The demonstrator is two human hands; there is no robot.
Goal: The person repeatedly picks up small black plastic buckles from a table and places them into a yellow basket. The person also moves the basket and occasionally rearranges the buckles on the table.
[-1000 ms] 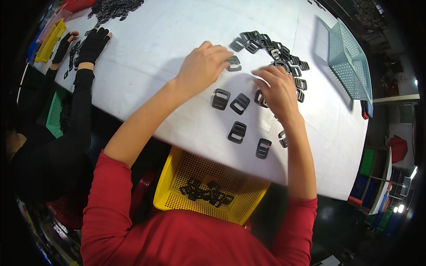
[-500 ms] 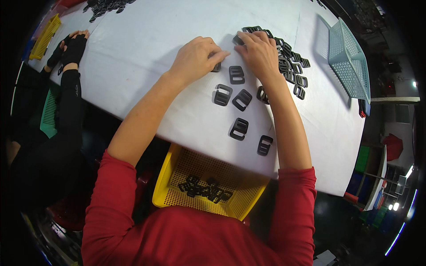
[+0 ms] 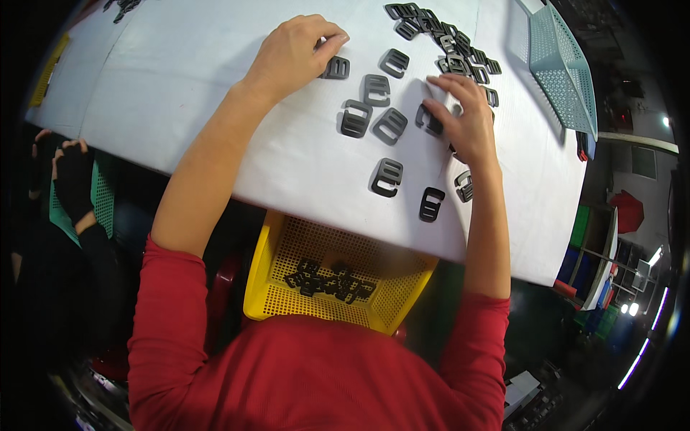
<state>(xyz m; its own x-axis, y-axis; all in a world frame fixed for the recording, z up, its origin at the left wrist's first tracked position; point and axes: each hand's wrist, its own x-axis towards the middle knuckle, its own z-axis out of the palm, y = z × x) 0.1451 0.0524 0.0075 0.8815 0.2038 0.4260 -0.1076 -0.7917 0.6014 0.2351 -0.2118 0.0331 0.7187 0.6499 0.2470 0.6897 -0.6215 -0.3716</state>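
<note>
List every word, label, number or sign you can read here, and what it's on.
No readable text anywhere.
Dark buckles: none I can make out; too small to be sure.
Yellow basket: none visible.
Pale blue basket: none visible.
Red shirt: none visible.
Far background: too small and dark to tell.

Buckles: flat, dark grey to black, rounded rectangles with crossbars, gap in the frame on several. One (image 3: 338, 68) sits at the left hand (image 3: 295, 54), partly covered, contact unclear. Another (image 3: 429, 121) is by the right hand's (image 3: 467, 118) thumb, also partly covered. Loose buckles (image 3: 376, 90) lie flat between and nearer the wearer, mixed angles, gaps not all facing one way. Beyond the right hand, a buckle pile (image 3: 460, 47), overlapping, strung out along the bench (image 3: 180, 79).
</note>
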